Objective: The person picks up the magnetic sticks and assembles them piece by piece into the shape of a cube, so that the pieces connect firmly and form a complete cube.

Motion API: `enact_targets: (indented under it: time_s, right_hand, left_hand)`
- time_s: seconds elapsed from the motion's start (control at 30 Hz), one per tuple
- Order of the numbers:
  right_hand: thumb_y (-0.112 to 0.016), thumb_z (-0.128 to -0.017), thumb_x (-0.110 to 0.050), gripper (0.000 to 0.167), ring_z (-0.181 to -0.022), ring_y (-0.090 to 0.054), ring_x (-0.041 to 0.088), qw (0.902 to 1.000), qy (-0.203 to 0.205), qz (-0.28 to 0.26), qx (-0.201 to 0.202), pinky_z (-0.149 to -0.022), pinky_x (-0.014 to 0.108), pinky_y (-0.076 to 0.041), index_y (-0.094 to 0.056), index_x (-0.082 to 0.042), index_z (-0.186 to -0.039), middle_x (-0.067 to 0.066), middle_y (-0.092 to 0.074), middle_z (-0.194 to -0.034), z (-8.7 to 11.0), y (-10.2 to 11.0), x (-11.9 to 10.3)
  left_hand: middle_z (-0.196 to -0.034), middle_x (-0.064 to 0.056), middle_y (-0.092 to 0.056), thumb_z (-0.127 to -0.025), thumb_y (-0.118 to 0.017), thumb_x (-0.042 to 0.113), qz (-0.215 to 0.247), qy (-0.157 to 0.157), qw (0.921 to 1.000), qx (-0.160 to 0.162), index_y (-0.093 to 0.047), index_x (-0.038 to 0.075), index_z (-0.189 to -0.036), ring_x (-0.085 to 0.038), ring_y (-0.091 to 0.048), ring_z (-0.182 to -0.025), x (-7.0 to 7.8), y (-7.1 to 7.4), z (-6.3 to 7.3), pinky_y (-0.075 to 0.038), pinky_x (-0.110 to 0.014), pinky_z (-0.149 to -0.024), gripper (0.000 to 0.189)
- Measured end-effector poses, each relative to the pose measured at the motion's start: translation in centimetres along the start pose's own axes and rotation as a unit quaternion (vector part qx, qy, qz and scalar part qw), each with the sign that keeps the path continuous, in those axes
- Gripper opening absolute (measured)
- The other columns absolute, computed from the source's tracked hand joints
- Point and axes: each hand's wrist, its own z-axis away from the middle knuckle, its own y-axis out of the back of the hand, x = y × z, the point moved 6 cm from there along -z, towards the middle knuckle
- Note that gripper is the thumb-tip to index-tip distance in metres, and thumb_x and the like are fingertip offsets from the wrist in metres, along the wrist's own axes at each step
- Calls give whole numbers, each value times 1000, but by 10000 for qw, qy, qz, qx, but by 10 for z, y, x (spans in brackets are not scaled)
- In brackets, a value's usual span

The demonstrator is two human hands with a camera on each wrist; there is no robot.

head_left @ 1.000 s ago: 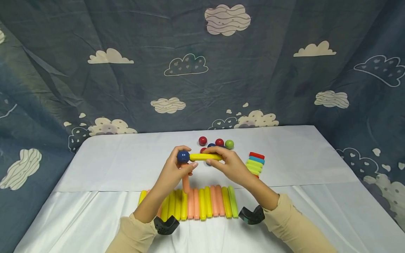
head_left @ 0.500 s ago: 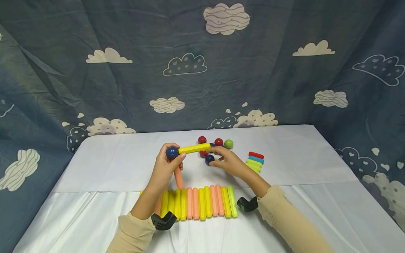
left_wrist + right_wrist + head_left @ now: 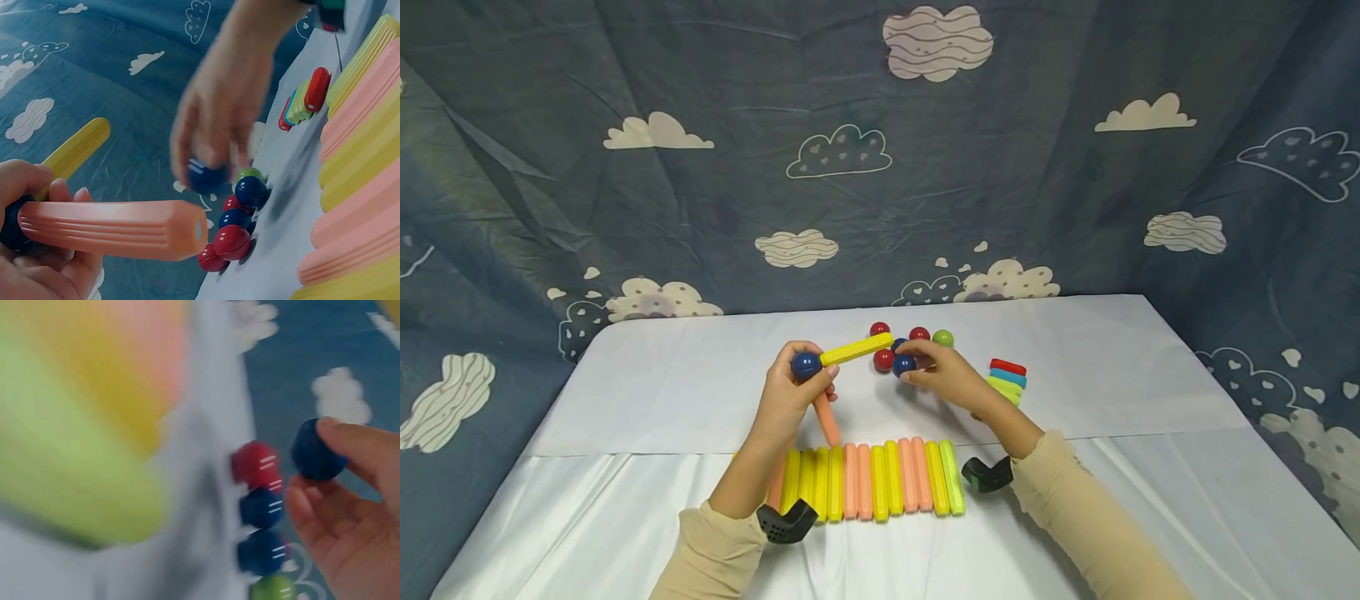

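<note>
My left hand [image 3: 781, 398] grips a dark blue ball [image 3: 806, 366] with two ribbed sticks joined to it. A yellow stick [image 3: 856, 349] slants up to the right; a salmon stick [image 3: 827, 419] points downward, its free end facing the left wrist camera. Between thumb and fingers, my right hand [image 3: 953, 379] pinches another dark blue ball [image 3: 315, 450]. That ball is raised off the table and apart from the yellow stick's tip. Behind my right fingers, part of the ball group is hidden.
Red balls [image 3: 883, 360], blue balls [image 3: 251, 191] and a green ball [image 3: 943, 337] lie together at the table's back. A row of yellow, salmon and green sticks [image 3: 865, 482] lies in front. Short red, blue and green sticks [image 3: 1007, 377] lie to the right.
My right hand has let go of the yellow stick and picked up a blue ball from the table. My left hand has moved left with the joined sticks, the yellow one now tilted upward.
</note>
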Motion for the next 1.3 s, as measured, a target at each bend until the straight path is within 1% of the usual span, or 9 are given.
enact_targets:
  time_s: [0.1, 0.2, 0.33, 0.47, 0.73, 0.87, 1.03, 1.13, 1.3]
  right_hand:
    - [-65, -84, -16, 40, -97, -54, 23, 9952, 130, -903, 353, -81, 32, -48, -51, -9, -121, 9, -53, -113, 7, 13, -16]
    - [-64, -84, -16, 42, -102, -53, 26, 9871, 328, -1468, 549, -82, 32, -47, -49, -9, -123, 10, -51, -117, 12, 22, -31]
    - [-63, -85, -12, 42, -103, -52, 29, 9795, 454, -1862, 624, -81, 31, -47, -49, -8, -123, 10, -50, -118, 16, 27, -44]
    - [-62, -85, -8, 42, -102, -52, 29, 9781, 487, -1937, 590, -81, 30, -47, -48, -7, -124, 12, -49, -119, 19, 27, -49]
    - [-66, -82, -10, 58, -111, -47, 27, 9849, 710, -1474, 565, -85, 28, -45, -39, -8, -133, 11, -43, -129, 34, 25, -43]
    - [-70, -79, -15, 60, -110, -48, 32, 9902, 692, -1126, 452, -86, 34, -45, -41, -6, -131, 14, -44, -128, 52, 21, -30]
    - [-72, -77, -18, 63, -109, -47, 32, 9973, 309, -664, -96, -88, 41, -43, -41, -10, -131, 14, -42, -131, 81, 9, -2]
    - [-74, -75, -21, 68, -104, -48, 30, 9983, -2, -307, -493, -85, 39, -45, -40, -11, -132, 12, -42, -130, 98, -2, 11]
    - [-79, -66, -38, 81, -81, -45, 18, 9913, -494, 864, -859, -64, 24, -45, -41, -9, -132, 6, -45, -107, 113, -17, 22]
  left_hand:
    - [-79, -17, -51, -84, -62, 3, -59, 13, 10000, 22, -43, 5, -105, -18, -55, -59, -1, 1, -1, -52, -29, -64, 28]
    - [-79, -17, -51, -84, -62, 5, -107, 53, 9999, 21, -44, 4, -106, -19, -55, -59, -2, 1, -1, -52, -29, -64, 29]
    - [-83, -17, -51, -83, -65, 8, -161, 162, 9997, -11, -48, 3, -111, -19, -54, -59, -4, 1, 0, -52, -29, -64, 33]
    - [-87, -17, -52, -80, -68, 10, -188, 231, 9995, 60, -52, 2, -109, -20, -53, -58, -4, 2, 1, -52, -28, -64, 34]
    - [-80, -15, -51, -81, -67, 9, -69, 236, 9996, 172, -53, 4, -105, -18, -52, -55, -3, 4, 0, -51, -25, -58, 28]
    - [-76, -15, -50, -83, -64, 5, 78, 137, 9997, 207, -51, 2, -106, -17, -52, -54, 5, 3, 3, -50, -24, -55, 26]
    - [-75, -11, -49, -84, -62, 5, 67, 75, 9996, 250, -50, 1, -106, -15, -50, -55, 15, 1, 8, -48, -23, -55, 25]
    - [-76, -10, -49, -84, -63, 6, 59, 103, 9995, 286, -50, 1, -106, -15, -50, -55, 16, 1, 9, -48, -23, -55, 26]
    - [-76, -11, -49, -84, -62, 6, 44, 136, 9994, 301, -50, 2, -106, -16, -50, -55, 15, 1, 9, -48, -23, -55, 26]
